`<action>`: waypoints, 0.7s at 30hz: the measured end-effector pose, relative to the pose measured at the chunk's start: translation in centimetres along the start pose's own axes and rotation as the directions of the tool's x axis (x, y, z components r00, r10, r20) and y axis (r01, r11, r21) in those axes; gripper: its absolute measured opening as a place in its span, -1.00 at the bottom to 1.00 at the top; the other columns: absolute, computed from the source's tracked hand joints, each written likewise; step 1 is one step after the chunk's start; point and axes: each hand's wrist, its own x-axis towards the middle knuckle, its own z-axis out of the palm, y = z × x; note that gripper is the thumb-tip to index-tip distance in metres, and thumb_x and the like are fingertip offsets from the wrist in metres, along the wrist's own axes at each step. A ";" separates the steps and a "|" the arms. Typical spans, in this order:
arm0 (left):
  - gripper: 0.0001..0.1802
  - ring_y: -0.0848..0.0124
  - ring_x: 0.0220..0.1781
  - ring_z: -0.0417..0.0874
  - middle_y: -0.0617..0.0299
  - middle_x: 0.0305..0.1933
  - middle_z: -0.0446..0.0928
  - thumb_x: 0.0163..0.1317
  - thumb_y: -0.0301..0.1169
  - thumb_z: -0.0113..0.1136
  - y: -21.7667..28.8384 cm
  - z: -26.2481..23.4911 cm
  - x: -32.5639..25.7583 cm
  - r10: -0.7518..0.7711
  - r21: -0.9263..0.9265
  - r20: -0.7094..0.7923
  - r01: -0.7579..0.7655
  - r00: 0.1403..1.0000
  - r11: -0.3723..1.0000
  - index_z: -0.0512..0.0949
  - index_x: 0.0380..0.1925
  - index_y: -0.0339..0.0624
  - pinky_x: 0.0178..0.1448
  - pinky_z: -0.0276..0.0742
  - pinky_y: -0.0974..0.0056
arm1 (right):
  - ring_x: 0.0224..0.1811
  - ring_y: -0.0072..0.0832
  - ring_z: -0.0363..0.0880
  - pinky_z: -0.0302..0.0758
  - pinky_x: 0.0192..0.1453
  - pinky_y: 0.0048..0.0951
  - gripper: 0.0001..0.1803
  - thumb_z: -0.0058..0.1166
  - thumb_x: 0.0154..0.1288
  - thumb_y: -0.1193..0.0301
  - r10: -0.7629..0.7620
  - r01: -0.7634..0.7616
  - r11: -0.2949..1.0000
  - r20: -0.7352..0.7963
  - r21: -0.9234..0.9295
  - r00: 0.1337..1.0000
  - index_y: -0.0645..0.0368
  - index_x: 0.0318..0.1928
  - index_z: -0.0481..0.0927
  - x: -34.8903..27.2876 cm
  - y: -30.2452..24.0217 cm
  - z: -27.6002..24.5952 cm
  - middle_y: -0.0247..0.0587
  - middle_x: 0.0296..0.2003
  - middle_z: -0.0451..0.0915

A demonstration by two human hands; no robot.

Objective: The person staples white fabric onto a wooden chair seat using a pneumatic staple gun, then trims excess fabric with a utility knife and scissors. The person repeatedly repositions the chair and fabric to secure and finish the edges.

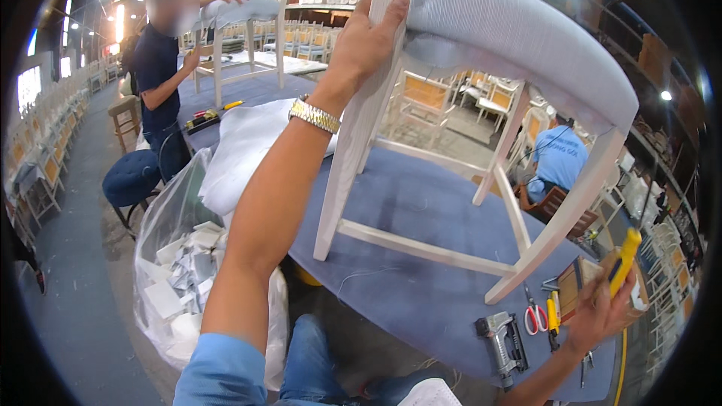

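Observation:
An upholstered chair (pixel 519 26) with a light blue-grey striped seat and a whitish wooden frame stands on the blue-covered table (pixel 398 203). My left hand (pixel 368 45) is closed around its back post, beside the seat. At the lower right, my right hand (pixel 602 312) is closed on a slim yellow-handled tool (pixel 626 259), held up apart from the chair; its exact kind is unclear. Near that hand lie a staple gun (pixel 500 342), red-handled scissors (pixel 535 319) and another yellow-handled tool (pixel 554 312). A small wooden box (pixel 575 289) is partly behind my right hand.
A clear plastic bag (pixel 143 286) of white foam scraps stands left of the table. White cloth (pixel 241 150) lies at its left edge. Across the left side, a co-worker (pixel 158 68) handles another chair (pixel 248 11). A second person (pixel 560 154) sits beyond the table, right.

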 end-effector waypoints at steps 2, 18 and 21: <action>0.07 0.03 0.27 0.62 -0.20 0.18 0.61 0.27 0.44 0.08 0.0 0.3 -0.7 0.040 0.075 -0.023 -0.038 0.999 0.996 0.38 0.35 -0.38 0.36 0.45 0.09 | -0.11 -0.50 0.51 0.48 -0.09 -0.49 -0.36 -0.02 0.41 0.52 -0.183 0.221 0.949 0.178 -0.226 0.967 0.19 0.47 0.22 2.1 -1.2 6.0 -0.14 0.12 0.47; -0.20 -0.08 0.01 0.75 -0.21 -0.11 0.72 0.25 0.25 0.20 0.9 -0.5 -2.4 0.038 -0.017 -0.067 -0.039 0.997 0.999 0.63 0.07 -0.33 0.16 0.60 0.03 | -0.09 -0.11 0.72 0.58 0.01 -0.25 -0.54 0.12 0.44 0.44 -0.405 0.716 0.414 0.590 -0.562 0.698 0.07 0.32 0.54 8.3 -2.9 25.2 0.03 -0.01 0.69; -0.21 -0.06 -0.01 0.76 -0.19 -0.13 0.73 0.26 0.27 0.19 1.1 -0.5 -2.8 0.026 0.002 -0.068 -0.026 0.997 1.000 0.63 0.05 -0.33 0.12 0.62 0.05 | -0.26 -0.14 0.67 0.55 -0.13 -0.23 -0.51 0.15 0.40 0.48 -0.418 0.751 0.302 0.626 -0.588 0.658 -0.05 0.32 0.56 8.4 -3.5 25.2 -0.04 -0.16 0.67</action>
